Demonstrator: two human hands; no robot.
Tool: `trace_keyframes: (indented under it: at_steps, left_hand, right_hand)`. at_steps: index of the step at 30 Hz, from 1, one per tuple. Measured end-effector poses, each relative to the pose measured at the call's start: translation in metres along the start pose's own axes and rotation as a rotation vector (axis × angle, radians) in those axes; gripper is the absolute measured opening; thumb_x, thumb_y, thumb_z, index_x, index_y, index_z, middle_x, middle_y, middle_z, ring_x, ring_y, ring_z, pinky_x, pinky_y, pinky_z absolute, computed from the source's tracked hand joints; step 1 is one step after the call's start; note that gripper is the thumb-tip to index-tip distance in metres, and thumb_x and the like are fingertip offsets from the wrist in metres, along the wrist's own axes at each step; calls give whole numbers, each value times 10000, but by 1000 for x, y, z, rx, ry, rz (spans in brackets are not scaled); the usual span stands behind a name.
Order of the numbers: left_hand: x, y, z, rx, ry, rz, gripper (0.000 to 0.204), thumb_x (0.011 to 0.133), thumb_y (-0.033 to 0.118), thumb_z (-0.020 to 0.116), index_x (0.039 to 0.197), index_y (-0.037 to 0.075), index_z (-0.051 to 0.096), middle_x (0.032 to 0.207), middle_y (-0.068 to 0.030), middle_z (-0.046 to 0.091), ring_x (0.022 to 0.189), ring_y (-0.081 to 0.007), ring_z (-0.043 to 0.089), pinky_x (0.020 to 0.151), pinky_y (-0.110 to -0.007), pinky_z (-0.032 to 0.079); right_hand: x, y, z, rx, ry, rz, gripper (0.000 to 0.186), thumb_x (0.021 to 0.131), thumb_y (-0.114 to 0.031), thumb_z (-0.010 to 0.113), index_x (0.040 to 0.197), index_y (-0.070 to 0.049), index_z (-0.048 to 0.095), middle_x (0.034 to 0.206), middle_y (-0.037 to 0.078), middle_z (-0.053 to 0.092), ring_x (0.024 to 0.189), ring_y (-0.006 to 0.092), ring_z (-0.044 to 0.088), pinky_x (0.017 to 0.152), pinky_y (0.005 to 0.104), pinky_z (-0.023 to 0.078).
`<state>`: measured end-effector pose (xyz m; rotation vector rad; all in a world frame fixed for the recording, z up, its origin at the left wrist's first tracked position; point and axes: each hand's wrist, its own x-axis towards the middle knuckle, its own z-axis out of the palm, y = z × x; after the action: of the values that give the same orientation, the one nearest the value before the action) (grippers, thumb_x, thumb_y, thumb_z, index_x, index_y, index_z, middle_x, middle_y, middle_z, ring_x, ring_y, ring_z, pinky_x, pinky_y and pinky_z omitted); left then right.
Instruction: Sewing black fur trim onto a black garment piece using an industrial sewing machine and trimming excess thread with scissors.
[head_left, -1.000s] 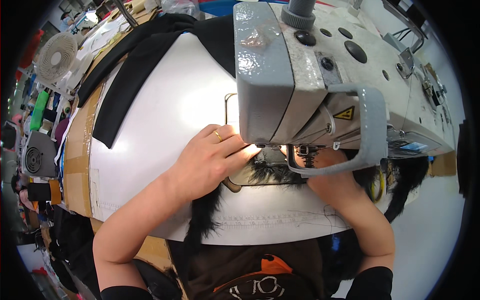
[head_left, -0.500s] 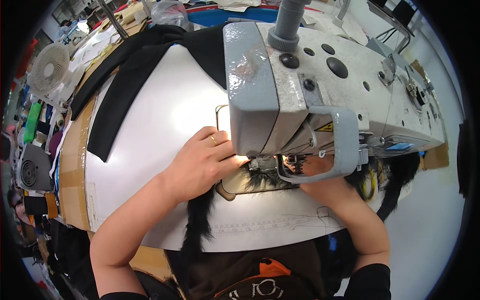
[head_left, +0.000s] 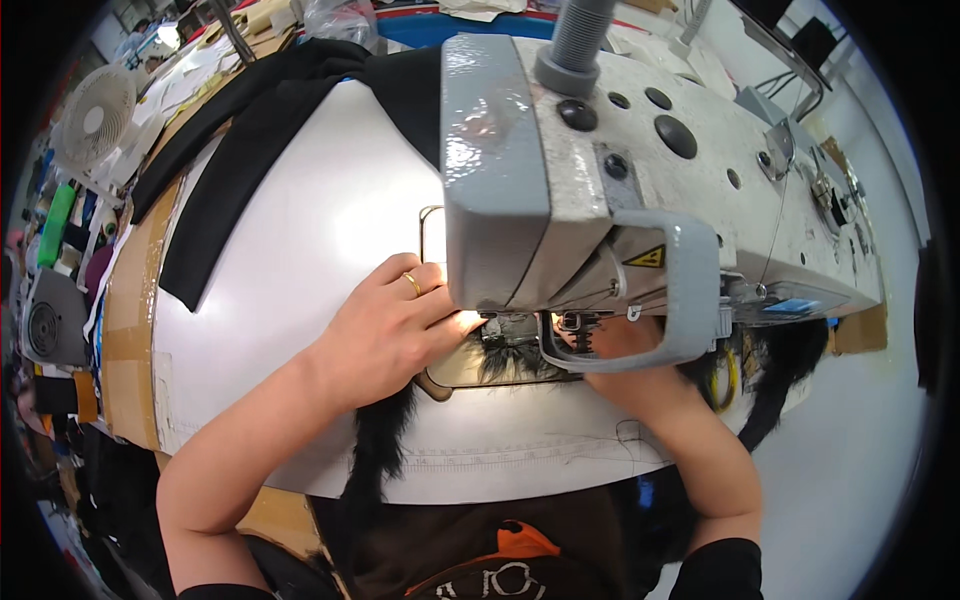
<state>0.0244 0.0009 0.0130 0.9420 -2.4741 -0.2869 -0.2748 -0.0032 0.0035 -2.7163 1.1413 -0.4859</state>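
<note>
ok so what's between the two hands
Between the left hand and right hand, the head view shows black fur, a metal machine part and part of the grey guard.

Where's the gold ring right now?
In the head view, the gold ring is left of the sewing machine, on a finger of the left hand.

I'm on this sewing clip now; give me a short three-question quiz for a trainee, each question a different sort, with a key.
1. Multiple choice: what partly hides the right hand from view?
A. a fan
B. the grey guard on the sewing machine
C. a cardboard box

2. True or false: the left hand wears a ring.

3. Fill the gap: below the left hand, a black, ____ strip hangs down to the near edge of the white table.

Key: 1. B; 2. true; 3. furry
</note>
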Motion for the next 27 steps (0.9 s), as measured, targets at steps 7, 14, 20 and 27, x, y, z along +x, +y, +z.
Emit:
trace_keyframes:
  at_steps: [7, 14, 20, 27]
  left_hand:
    - [-4, -9, 3, 176, 16, 189, 295, 808, 156, 641, 1083, 79, 715, 994, -16, 632, 1052, -197, 618, 1002, -371, 480]
    - [-1, 8, 2, 380, -73, 197, 204, 790, 139, 638, 952, 50, 724, 992, -52, 643, 1051, -230, 621, 1037, -410, 478]
    - [-4, 9, 2, 375, -53, 181, 209, 782, 136, 646, 947, 37, 728, 986, -54, 651, 1060, -234, 616, 1026, -397, 486]
    - [-4, 6, 3, 332, -6, 169, 303, 801, 130, 645, 1069, 25, 739, 1004, -39, 659, 1059, -228, 617, 1015, -388, 496]
  right_hand:
    - [-2, 0, 4, 70, -44, 100, 159, 903, -89, 663, 776, 3, 633, 763, 156, 649, 741, 336, 652, 665, 462, 503]
    - [2, -2, 5, 265, 41, 122, 152, 855, -90, 646, 713, -45, 614, 702, 129, 616, 699, 310, 655, 643, 464, 506]
    - [7, -3, 5, -102, 82, -80, 92, 770, -58, 654, 693, -54, 603, 686, 116, 598, 677, 325, 646, 576, 483, 492]
    - [5, -3, 7, -52, 61, -26, 81, 735, -42, 648, 679, -49, 589, 671, 115, 581, 688, 329, 649, 568, 489, 500]
